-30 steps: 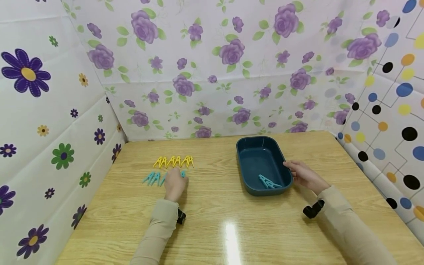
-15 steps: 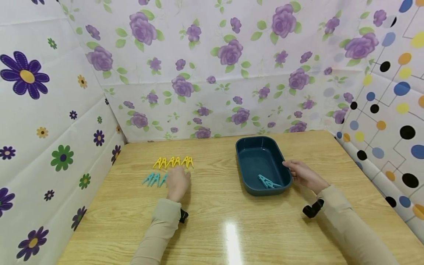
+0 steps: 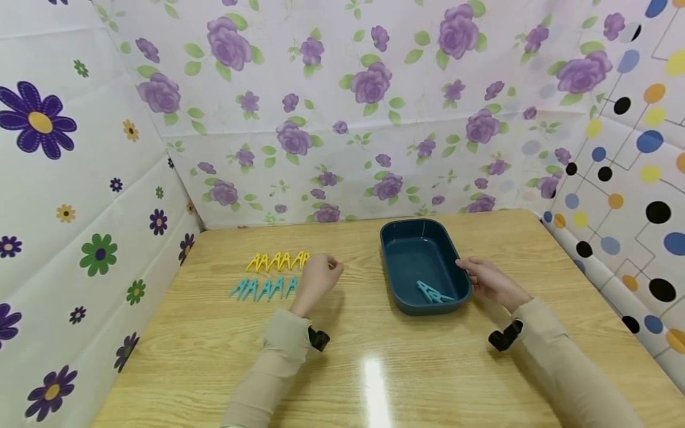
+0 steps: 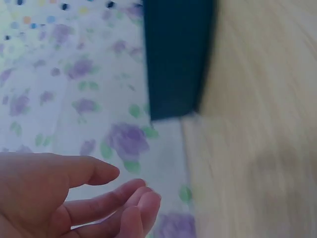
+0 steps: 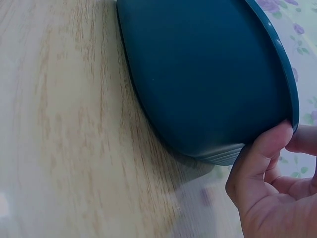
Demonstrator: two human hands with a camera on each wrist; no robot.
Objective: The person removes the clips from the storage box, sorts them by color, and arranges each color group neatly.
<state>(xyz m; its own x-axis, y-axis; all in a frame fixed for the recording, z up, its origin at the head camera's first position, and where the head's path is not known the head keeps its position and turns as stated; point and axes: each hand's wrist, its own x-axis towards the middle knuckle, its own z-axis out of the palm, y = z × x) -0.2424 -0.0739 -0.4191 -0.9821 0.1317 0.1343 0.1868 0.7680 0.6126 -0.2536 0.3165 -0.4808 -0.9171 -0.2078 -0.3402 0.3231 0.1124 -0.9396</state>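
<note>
My left hand [image 3: 317,279] hovers just right of a row of teal clothes pegs [image 3: 278,288], at the right end of a row of yellow clothes pegs [image 3: 277,261]. In the left wrist view its thumb is apart from the loosely bent fingers [image 4: 109,203], with nothing between them. On the right, my right hand [image 3: 495,284] pinches the rim of a dark teal plastic basin [image 3: 412,255] between thumb and finger, as the right wrist view also shows. Inside the basin, near its front right corner, lie teal clothes pegs [image 3: 432,293] overlapping one another.
All of this stands on a light wooden table [image 3: 342,356]. Flower-print cloth [image 3: 342,178] closes off the back, with patterned cloth on the left and dotted cloth [image 3: 610,178] on the right. A small black camera sits on each wrist.
My left hand has lifted from the teal row and moved to the right, uncovering the pegs at that end. The right hand and the basin have stayed in place.
</note>
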